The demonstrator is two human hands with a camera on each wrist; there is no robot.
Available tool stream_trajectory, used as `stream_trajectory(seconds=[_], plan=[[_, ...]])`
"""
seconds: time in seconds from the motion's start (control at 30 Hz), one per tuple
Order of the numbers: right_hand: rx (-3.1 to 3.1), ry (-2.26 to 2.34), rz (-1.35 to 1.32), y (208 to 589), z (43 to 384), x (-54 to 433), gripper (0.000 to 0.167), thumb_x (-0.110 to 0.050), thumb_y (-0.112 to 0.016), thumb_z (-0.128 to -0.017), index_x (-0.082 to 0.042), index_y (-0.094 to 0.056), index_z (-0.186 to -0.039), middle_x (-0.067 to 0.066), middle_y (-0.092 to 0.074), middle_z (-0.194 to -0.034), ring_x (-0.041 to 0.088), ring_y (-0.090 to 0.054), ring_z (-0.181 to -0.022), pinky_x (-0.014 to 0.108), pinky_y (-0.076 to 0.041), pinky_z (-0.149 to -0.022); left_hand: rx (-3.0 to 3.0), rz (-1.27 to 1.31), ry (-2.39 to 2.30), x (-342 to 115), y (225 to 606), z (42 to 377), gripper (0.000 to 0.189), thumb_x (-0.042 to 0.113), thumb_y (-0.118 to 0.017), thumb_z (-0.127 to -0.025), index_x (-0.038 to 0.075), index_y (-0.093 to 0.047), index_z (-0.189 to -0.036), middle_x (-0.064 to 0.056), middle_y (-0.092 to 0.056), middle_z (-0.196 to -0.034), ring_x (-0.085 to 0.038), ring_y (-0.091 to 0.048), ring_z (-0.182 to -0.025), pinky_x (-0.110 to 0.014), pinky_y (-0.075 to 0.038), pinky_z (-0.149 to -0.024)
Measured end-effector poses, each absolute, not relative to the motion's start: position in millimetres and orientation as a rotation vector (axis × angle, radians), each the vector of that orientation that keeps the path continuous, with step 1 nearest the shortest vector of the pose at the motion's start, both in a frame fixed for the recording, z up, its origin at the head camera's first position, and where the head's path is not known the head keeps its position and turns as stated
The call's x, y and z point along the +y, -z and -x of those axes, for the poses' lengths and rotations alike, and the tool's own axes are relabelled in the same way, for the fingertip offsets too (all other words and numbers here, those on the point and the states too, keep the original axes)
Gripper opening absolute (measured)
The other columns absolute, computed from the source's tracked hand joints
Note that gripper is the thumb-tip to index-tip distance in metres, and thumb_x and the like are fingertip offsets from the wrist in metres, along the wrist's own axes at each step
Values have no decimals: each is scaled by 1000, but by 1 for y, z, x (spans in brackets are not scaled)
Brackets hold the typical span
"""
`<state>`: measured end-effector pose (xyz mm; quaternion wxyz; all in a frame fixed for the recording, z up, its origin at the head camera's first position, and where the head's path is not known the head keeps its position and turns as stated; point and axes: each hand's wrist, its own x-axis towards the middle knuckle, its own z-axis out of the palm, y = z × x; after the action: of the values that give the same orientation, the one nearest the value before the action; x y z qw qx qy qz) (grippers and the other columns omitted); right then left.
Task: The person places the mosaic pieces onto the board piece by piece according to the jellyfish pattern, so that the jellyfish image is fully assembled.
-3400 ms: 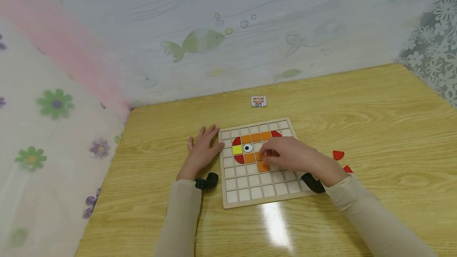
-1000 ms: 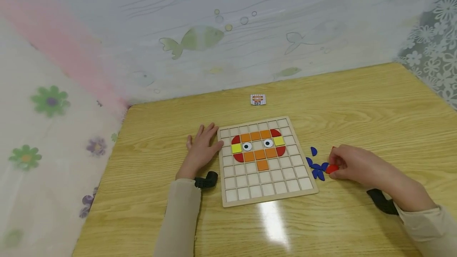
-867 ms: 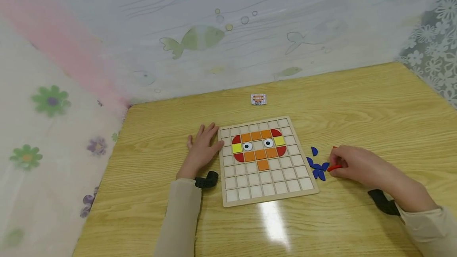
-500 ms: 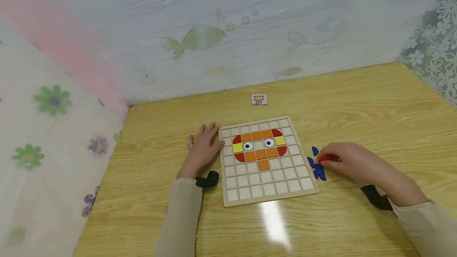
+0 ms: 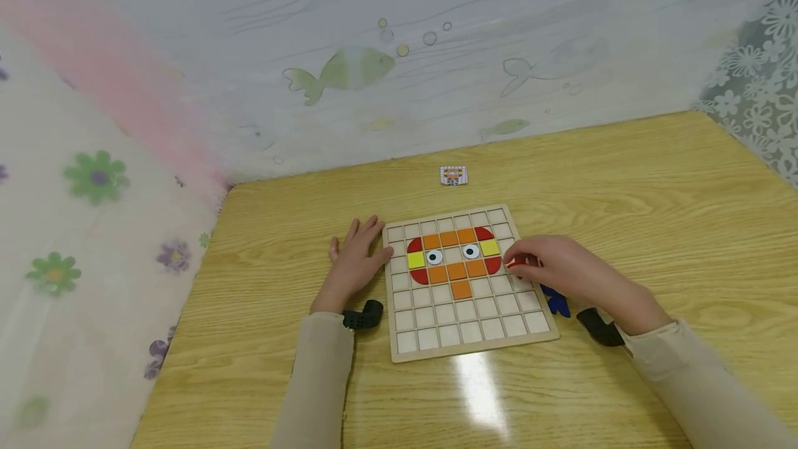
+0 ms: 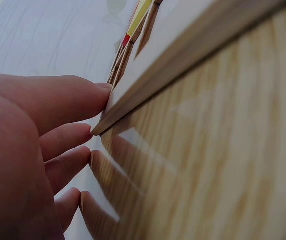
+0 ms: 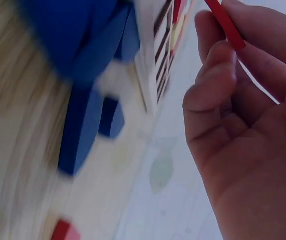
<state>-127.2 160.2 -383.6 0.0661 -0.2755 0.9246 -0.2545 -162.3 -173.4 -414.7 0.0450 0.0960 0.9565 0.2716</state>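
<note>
My left hand (image 5: 355, 265) rests beside the wooden grid board (image 5: 474, 350), fingers straight and spread on the table. In the left wrist view, its thumb (image 6: 82, 97) touches the board's edge. Over the board's right edge, my right hand (image 5: 567, 272) pinches a red tile (image 7: 227, 22) between thumb and fingers; it is partly hidden in the head view. Set in the board are orange square tiles (image 5: 461, 289), rounded red tiles (image 5: 420, 276), two yellow squares (image 5: 415, 260) and two eye tiles (image 5: 472, 251), forming a face-like pattern.
Several blue tiles (image 5: 557, 302) lie right of the board, partly behind my right hand. Another red tile (image 7: 65, 231) lies on the table in the right wrist view. A small pattern card (image 5: 454, 175) lies beyond the board, near the mural-covered wall (image 5: 249, 75).
My right hand went from the board to the loose tiles at the right, picked up a red tile and carried it left to the board's right edge. My left hand stays put.
</note>
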Motion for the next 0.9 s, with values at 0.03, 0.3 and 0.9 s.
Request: stream_trajectory(seconds=[0.03,0.3,0.9], plan=[[2781,774,841,384,128,157,12,-20,-61,-85,-19,-66,-95,-11,-58,-82,6,-49,-69,27,-41,-63,2923,-293,-830,-173,414,162,56,39,-48,-90,20,-31,-140,4,-20,-147,-20,-3,-135,-54,8,-98],[2771,768,926,384,133,136,11,-19,-60,-86,-19,-67,-95,-11,-57,-88,7,-50,-74,30,-42,-69,2918,-281,-830,-172,415,162,56,39,-48,-90,20,-31,-140,4,-19,-147,-19,-2,-135,-54,8,-98],[2695,746,981,389,129,116,13,-20,-64,-83,-19,-66,-96,-13,-60,-89,6,-52,-78,29,-43,-72,2948,-309,-803,-174,418,164,57,40,-47,-90,19,-31,-140,3,-20,-147,-21,-4,-135,-56,8,-97]])
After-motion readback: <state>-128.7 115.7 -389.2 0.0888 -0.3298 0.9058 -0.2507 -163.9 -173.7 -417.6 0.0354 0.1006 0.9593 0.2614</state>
